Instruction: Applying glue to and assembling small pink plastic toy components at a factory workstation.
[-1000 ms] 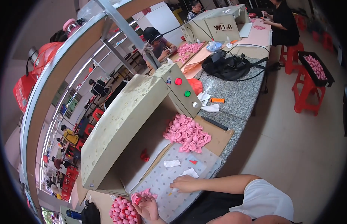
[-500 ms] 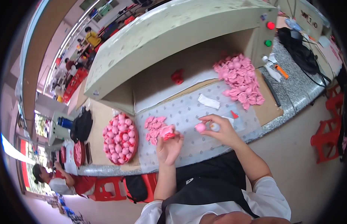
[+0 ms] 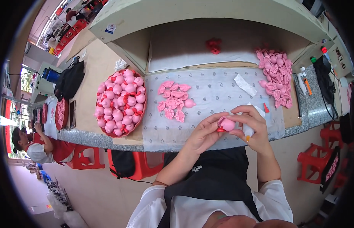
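Note:
Above the front of the patterned sheet, my two hands meet. Between the fingertips of my left hand (image 3: 202, 133) is a pink rounded piece (image 3: 227, 124) with a small red part (image 3: 221, 130) at its lower left. The fingers of my right hand (image 3: 257, 127) also touch that pink piece. Tucked in the right palm is a small white bottle (image 3: 248, 131), its orange tip pointing down. A loose group of folded pink pieces (image 3: 173, 99) lies left of the hands, with one rounder pink piece (image 3: 189, 103) at its right side.
A red basket (image 3: 146, 99) heaped with pink balls and red bits stands left. More pink pieces (image 3: 277, 74) are piled at right. A white paper strip (image 3: 245, 85) lies on the sheet (image 3: 215, 85). Behind arches a beige hood (image 3: 207, 11) over red pieces (image 3: 213, 45). A person (image 3: 51, 146) sits far left.
My hands have come together; the pink ball from my right fingers now meets the piece with red in my left. The view has shifted, bringing the worktable closer.

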`<action>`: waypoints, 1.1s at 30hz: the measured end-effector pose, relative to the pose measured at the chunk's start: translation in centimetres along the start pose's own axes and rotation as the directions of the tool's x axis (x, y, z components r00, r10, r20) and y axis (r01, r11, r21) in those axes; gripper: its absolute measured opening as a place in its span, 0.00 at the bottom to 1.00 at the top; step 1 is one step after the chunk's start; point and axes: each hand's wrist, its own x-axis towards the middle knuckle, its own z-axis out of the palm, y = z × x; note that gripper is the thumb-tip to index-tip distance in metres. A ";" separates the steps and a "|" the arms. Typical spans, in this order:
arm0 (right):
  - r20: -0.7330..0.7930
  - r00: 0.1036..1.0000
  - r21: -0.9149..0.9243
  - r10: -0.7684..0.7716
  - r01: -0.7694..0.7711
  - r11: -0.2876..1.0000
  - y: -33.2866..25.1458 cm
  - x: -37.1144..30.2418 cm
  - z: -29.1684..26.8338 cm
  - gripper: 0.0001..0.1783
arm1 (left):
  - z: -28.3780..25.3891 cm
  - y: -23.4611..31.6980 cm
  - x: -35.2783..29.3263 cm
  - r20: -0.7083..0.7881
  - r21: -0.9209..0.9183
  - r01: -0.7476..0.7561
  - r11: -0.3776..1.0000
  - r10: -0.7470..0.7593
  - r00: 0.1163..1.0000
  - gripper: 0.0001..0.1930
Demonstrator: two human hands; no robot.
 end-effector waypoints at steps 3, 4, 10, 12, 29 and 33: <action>0.054 0.998 -0.090 0.011 -0.006 0.996 0.0 0.1 0.3 0.21 | -0.6 0.1 0.0 0.024 -0.017 0.001 1.000 -0.001 1.000 0.19; 0.054 0.998 -0.098 0.016 -0.011 0.995 -0.1 0.0 0.4 0.21 | -0.7 0.1 0.0 0.033 -0.019 0.008 1.000 -0.007 0.999 0.19; 0.073 0.997 -0.122 0.040 -0.031 0.992 -0.2 -0.1 0.6 0.21 | -1.0 0.1 -0.3 0.031 0.041 -0.009 0.999 0.007 0.999 0.19; 0.083 0.996 -0.132 0.044 -0.033 0.991 -0.3 -0.1 0.7 0.21 | -0.8 0.2 -0.4 0.023 0.061 -0.013 0.998 0.012 1.000 0.19; 0.263 0.949 -0.051 0.173 -0.166 0.985 -1.1 0.6 0.1 0.20 | 0.3 1.0 -0.8 0.020 0.364 -0.069 0.929 0.066 0.998 0.26; 0.347 0.924 -0.017 0.161 -0.166 0.986 -1.2 1.0 -0.3 0.20 | 0.6 1.2 -1.1 0.044 0.415 -0.106 0.904 0.097 0.994 0.27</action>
